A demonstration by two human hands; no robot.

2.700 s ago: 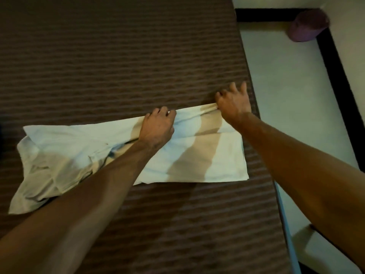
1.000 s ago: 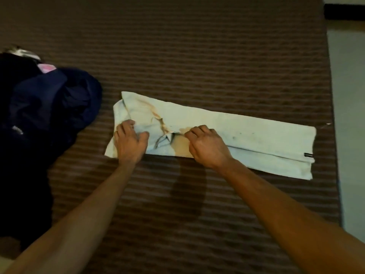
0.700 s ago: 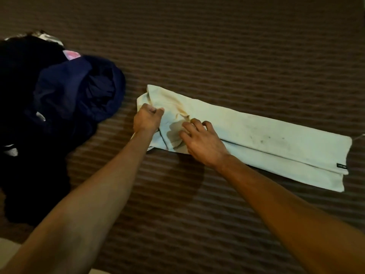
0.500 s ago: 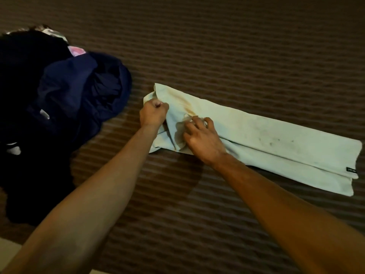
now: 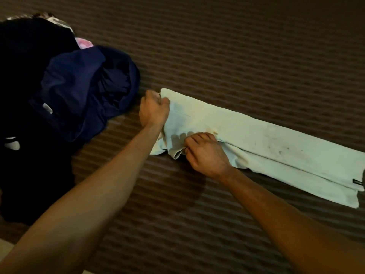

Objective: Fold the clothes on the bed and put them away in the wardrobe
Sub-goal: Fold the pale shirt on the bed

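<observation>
A cream-white garment (image 5: pixel 266 143), folded into a long narrow strip, is laid on the brown striped bedspread (image 5: pixel 237 56). Its long axis runs from the upper left, beside the left hand, down to the lower right, where its squared end with a small dark tag (image 5: pixel 357 182) almost reaches the picture's right edge. A lengthwise fold line is seen along the near side, and faint brownish and dark marks are scattered over the cloth.

The far left corner of the strip is gripped by the left hand (image 5: pixel 154 109), its fingers curled into a fist round the cloth. The near edge, a little to the right, is pinched by the right hand (image 5: pixel 205 153), with a small lip of fabric turned up at the fingertips.

Just beside the left hand, to the left, a heap of dark navy clothes (image 5: pixel 79 89) is piled, with a bit of pink fabric (image 5: pixel 85 43) showing at its top. Open bedspread is seen beyond the strip and in front of it, between the forearms.
</observation>
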